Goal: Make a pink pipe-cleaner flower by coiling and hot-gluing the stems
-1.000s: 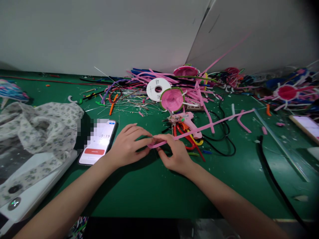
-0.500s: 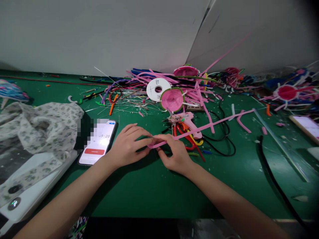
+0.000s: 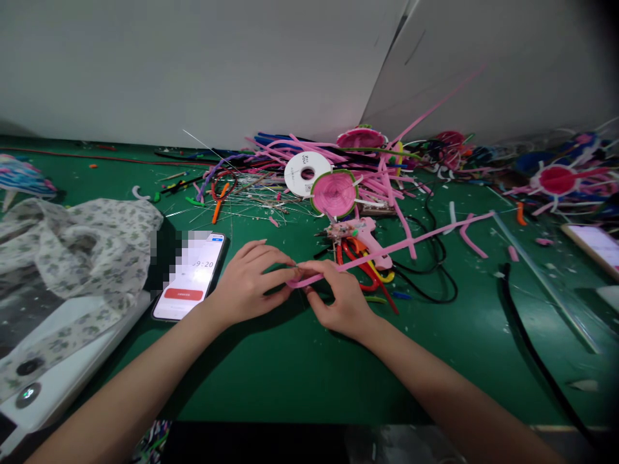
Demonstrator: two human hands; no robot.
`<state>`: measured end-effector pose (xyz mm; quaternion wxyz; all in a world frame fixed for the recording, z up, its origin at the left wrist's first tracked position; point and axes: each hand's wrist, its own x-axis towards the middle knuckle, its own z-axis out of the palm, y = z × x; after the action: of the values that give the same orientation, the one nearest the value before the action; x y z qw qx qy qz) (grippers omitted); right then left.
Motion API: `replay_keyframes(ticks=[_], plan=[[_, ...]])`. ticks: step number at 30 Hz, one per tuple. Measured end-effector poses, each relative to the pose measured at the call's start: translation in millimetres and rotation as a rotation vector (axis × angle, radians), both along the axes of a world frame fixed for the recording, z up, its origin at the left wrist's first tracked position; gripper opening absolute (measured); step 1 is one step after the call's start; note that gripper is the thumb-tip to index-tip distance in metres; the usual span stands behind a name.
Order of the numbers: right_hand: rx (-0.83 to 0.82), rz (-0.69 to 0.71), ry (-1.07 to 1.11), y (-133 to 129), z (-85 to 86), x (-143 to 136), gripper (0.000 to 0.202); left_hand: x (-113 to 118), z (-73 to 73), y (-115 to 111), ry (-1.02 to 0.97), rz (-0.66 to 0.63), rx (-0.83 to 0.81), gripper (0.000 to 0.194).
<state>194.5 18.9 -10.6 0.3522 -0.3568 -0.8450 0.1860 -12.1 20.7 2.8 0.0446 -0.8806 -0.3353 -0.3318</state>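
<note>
Between my two hands is a long pink pipe cleaner (image 3: 411, 242), its near end bent into a small curl and its other end reaching far to the right. My left hand (image 3: 251, 277) pinches the curled end between thumb and fingers. My right hand (image 3: 338, 296) grips the strip close beside it, thumb below and forefinger on top. Fingers partly hide the bent end. Just behind my right hand lie a pink glue gun (image 3: 370, 241) and red-handled pliers (image 3: 368, 278). A pink coiled disc with a green rim (image 3: 334, 193) lies farther back.
A phone (image 3: 196, 277) lies left of my left hand, beside a patterned cloth (image 3: 97, 238). A white spool (image 3: 298, 169) and heaped pipe cleaners line the back wall. Black cable (image 3: 447, 290) and a clear stick (image 3: 546, 283) lie to the right.
</note>
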Motion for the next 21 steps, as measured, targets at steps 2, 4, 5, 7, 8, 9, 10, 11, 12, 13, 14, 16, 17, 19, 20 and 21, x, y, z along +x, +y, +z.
replay_keyframes(ticks=[2, 4, 5, 7, 8, 9, 10, 11, 12, 13, 14, 16, 17, 19, 20, 21], plan=[[0.001, 0.002, 0.001, -0.1, -0.1, 0.1, 0.042, -0.1, -0.3, 0.2, 0.002, 0.000, -0.001, 0.013], [0.006, 0.005, 0.004, 0.1, -0.1, 0.2, 0.042, -0.3, -0.5, 0.2, 0.006, 0.004, -0.004, 0.013], [0.007, 0.005, 0.006, 0.3, -0.1, 0.2, 0.042, -0.5, -0.5, 0.2, 0.007, 0.006, -0.004, 0.013], [0.006, 0.004, 0.007, 0.7, 0.1, 0.2, 0.042, -0.7, -0.2, 0.1, 0.008, 0.008, -0.002, 0.013], [0.003, 0.002, 0.005, 0.8, 0.2, 0.2, 0.042, -0.7, -0.1, 0.0, 0.008, 0.007, -0.001, 0.013], [0.001, 0.001, 0.004, 0.7, 0.3, 0.1, 0.042, -0.8, 0.1, -0.1, 0.007, 0.004, 0.001, 0.013], [-0.002, 0.001, 0.004, 0.6, 0.3, 0.0, 0.042, -0.8, 0.3, -0.1, 0.006, 0.002, 0.001, 0.013], [-0.003, 0.001, 0.005, 0.4, 0.3, -0.1, 0.042, -0.8, 0.4, -0.3, 0.006, 0.002, 0.002, 0.013], [-0.003, 0.002, 0.006, 0.1, 0.3, -0.2, 0.042, -0.9, 0.6, -0.4, 0.007, 0.002, 0.002, 0.013], [-0.003, 0.003, 0.008, -0.2, 0.2, -0.3, 0.042, -0.9, 0.7, -0.6, 0.006, 0.003, 0.003, 0.013], [-0.003, 0.004, 0.010, -0.5, 0.2, -0.4, 0.042, -0.9, 0.7, -0.7, 0.006, 0.005, 0.004, 0.013], [-0.003, 0.004, 0.011, -0.7, 0.1, -0.4, 0.042, -0.9, 0.8, -1.0, 0.005, 0.009, 0.004, 0.013], [-0.004, 0.003, 0.011, -0.7, 0.0, -0.4, 0.042, -0.8, 0.8, -1.0, 0.004, 0.008, 0.004, 0.013], [-0.001, 0.004, 0.012, -0.5, -0.2, -0.3, 0.042, -0.7, 0.7, -0.9, 0.000, 0.006, 0.004, 0.013], [-0.001, 0.005, 0.011, -0.3, -0.3, -0.2, 0.042, -0.7, 0.6, -0.9, -0.001, 0.005, 0.004, 0.013], [-0.001, 0.005, 0.011, -0.2, -0.3, -0.1, 0.042, -0.6, 0.5, -0.9, -0.003, 0.005, 0.004, 0.013]])
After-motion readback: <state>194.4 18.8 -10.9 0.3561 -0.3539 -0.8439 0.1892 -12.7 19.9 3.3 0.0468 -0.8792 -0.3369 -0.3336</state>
